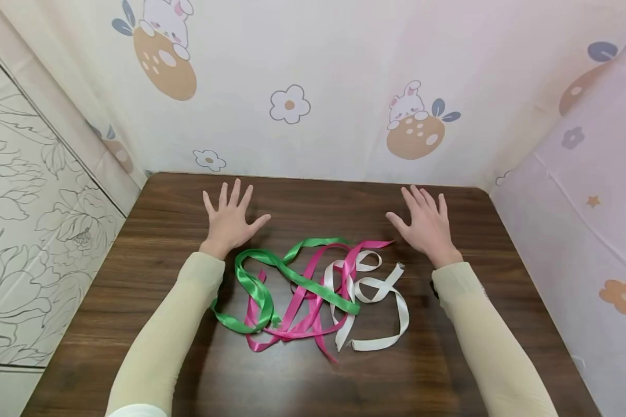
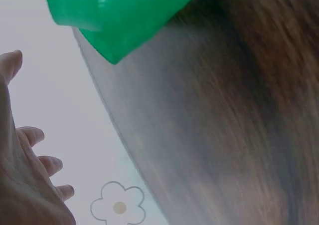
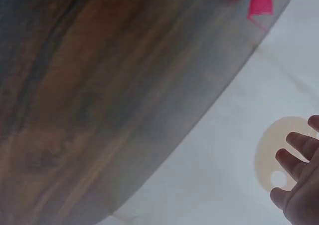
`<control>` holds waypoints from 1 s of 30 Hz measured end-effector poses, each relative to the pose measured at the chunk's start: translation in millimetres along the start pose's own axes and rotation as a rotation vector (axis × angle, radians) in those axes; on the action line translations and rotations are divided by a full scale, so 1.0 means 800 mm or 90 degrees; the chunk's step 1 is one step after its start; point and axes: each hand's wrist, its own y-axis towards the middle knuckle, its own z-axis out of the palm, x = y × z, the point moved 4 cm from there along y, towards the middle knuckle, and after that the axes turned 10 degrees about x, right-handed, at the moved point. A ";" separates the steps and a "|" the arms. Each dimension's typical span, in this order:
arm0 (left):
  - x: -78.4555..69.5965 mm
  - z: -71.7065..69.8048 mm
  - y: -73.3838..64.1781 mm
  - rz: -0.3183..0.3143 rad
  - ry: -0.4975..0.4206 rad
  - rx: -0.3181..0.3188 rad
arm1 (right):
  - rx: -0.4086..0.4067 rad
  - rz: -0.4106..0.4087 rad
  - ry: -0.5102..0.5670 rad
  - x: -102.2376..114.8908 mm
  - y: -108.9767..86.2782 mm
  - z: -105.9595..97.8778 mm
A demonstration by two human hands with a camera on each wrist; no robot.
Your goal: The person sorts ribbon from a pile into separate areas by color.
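Green, pink and white ribbons (image 1: pixel 318 287) lie slack because ungripped, nearer us than our wide-splayed left hand (image 1: pixel 229 226) and right hand (image 1: pixel 426 226).

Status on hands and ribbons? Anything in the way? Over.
Left hand, right hand: fingers spread, holding nothing. Green ribbon, pink ribbon, white ribbon overlapping on table. No obstruction visible.

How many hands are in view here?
2: the left hand beyond the ribbons, to their left; the right hand beyond them, to their right. Both show plainly from above.
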 end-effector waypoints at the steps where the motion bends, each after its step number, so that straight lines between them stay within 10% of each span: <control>1: -0.001 0.000 -0.001 0.002 0.006 0.002 | 0.003 -0.005 0.000 0.004 0.000 -0.001; 19: -0.034 -0.018 -0.022 0.087 0.048 -0.003 | -0.010 -0.121 -0.025 0.074 -0.013 -0.014; 30: -0.062 -0.027 -0.044 0.205 0.041 -0.025 | -0.030 -0.213 -0.026 0.119 -0.037 -0.012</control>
